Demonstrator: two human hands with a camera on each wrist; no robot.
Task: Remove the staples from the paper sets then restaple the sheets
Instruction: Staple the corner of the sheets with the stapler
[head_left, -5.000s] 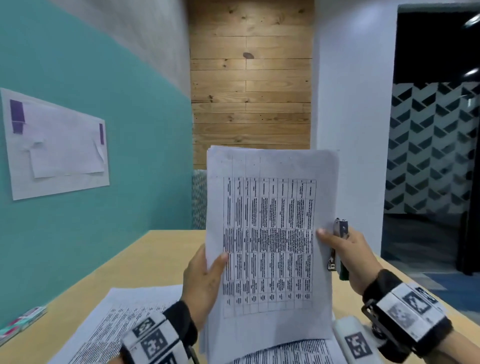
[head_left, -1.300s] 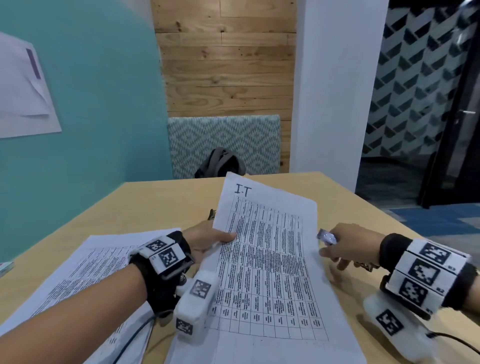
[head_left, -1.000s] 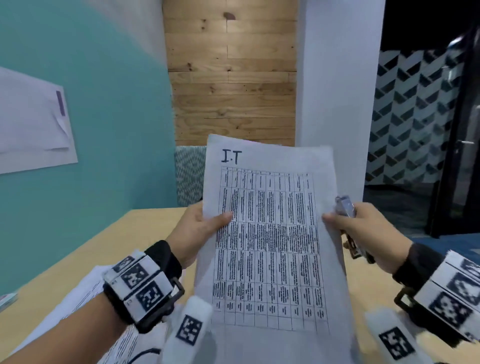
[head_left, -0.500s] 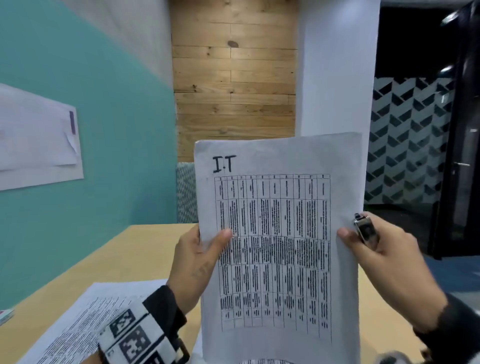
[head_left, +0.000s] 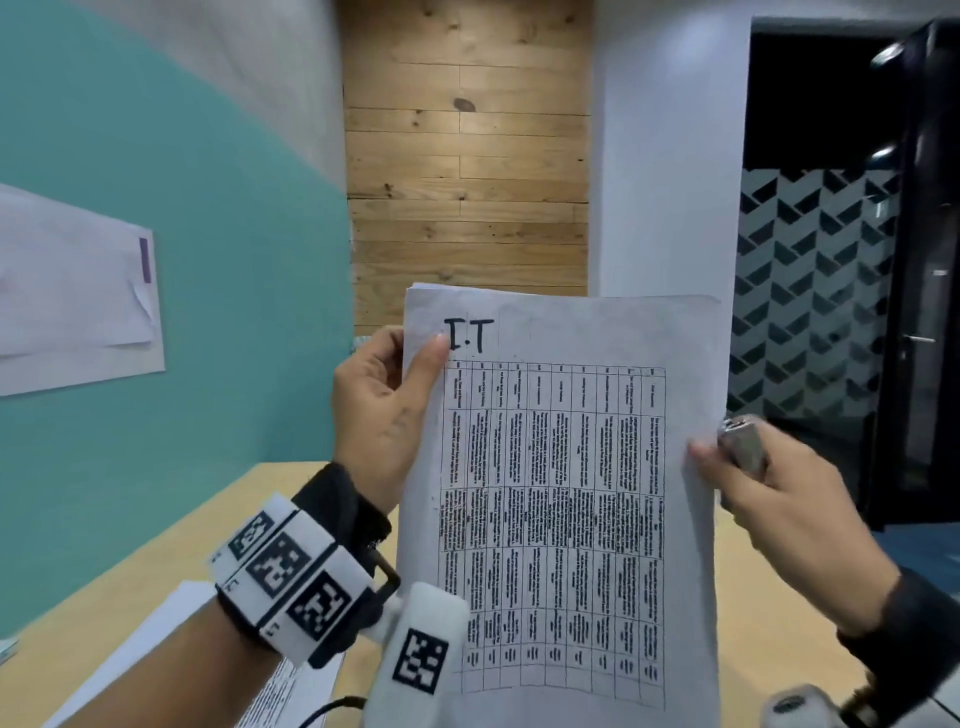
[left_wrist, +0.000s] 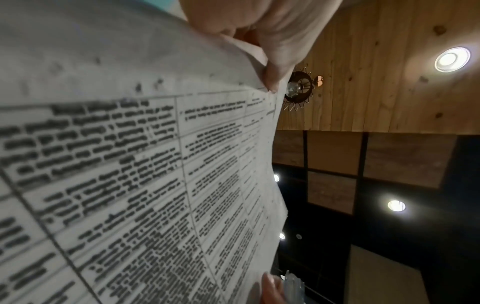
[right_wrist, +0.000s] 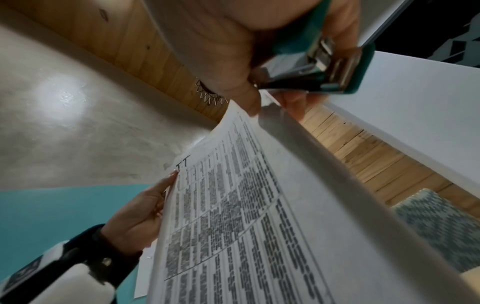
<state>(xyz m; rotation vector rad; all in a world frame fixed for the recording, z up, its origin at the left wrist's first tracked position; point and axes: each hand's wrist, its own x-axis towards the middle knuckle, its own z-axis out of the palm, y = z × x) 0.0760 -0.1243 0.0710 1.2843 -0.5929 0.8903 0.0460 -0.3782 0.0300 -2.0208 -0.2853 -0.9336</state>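
I hold a set of printed sheets (head_left: 561, 467) upright in front of me, its top page a table marked "I.T". My left hand (head_left: 384, 410) pinches the set near its top left corner, thumb on the front by the lettering; the same pinch (left_wrist: 270, 67) shows in the left wrist view. My right hand (head_left: 769, 499) grips a teal and metal stapler (head_left: 743, 452) while its thumb and a finger pinch the sheets' right edge (right_wrist: 257, 111). In the right wrist view the stapler (right_wrist: 327, 67) sits in the palm, its mouth pointing away. No staple is visible.
More printed sheets (head_left: 291, 691) lie on the light wooden table (head_left: 171, 566) below my left wrist. A teal wall (head_left: 218, 249) with a taped paper (head_left: 72, 291) is on the left, a wood panel ahead, a dark doorway (head_left: 831, 93) at right.
The paper set went from lying on the table to being held upright. In the last half second my left hand slid up the left edge to the top corner.
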